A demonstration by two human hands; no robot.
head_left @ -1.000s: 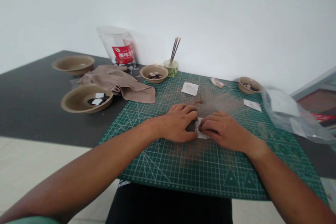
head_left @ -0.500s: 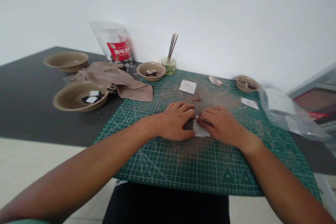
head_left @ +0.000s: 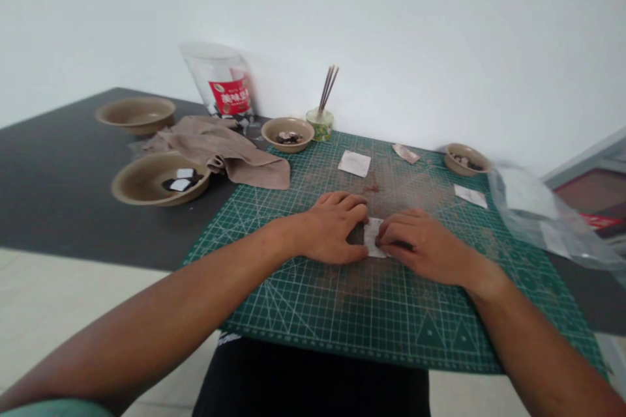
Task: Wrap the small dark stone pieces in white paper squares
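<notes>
My left hand lies on the green cutting mat, thumb and fingers curved apart. Its fingertips and thumb tip hold down the left corners of a small white sheet. A dark grey patch shows in the gap between thumb and fingers; I cannot tell what it is. My right hand is closed, its bunched fingertips pressed on the right part of the sheet. Something small and dark seems to be pinched there, mostly hidden by the fingers and a little blurred. Brown dust is smeared over the cutting mat around both hands.
Other white pieces lie farther back. Bowls with small pieces stand at back centre, left and right. A brown cloth, clear jar, stick holder and plastic bag are around.
The right hand has slid slightly right and toward me across the sheet, baring more of its white surface. The left hand stays on its edge. The whole view has shifted a little.
</notes>
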